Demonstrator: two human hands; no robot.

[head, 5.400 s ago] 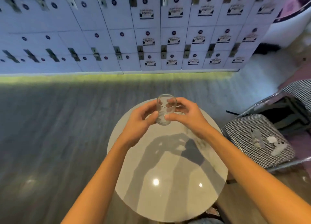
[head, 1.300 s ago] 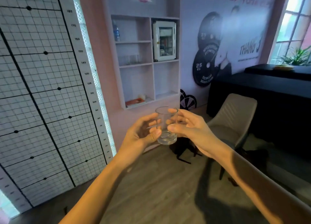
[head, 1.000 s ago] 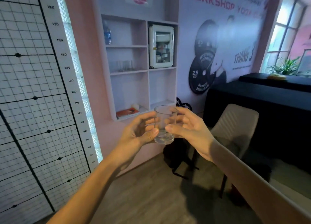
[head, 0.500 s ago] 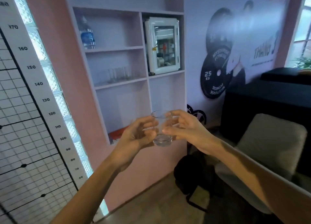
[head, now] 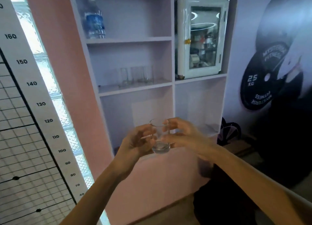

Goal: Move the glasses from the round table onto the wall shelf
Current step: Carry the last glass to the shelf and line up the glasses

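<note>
A clear drinking glass [head: 159, 138] is held upright between both hands, just in front of the wall shelf [head: 135, 89]. My left hand [head: 136, 142] grips its left side and my right hand [head: 183, 134] grips its right side. Three other clear glasses [head: 136, 76] stand in a row on the shelf's middle board, above and slightly left of the held glass. The round table is out of view.
A water bottle [head: 94, 20] stands on the top shelf board. A white glass-door cabinet [head: 202, 35] fills the upper right compartment. A height-scale wall panel [head: 32, 106] is at left, a dark bag [head: 219, 199] on the floor lower right.
I have turned from the round table and come close to the wall shelf, which now fills the view. Both hands still hold the glass at chest height.
</note>
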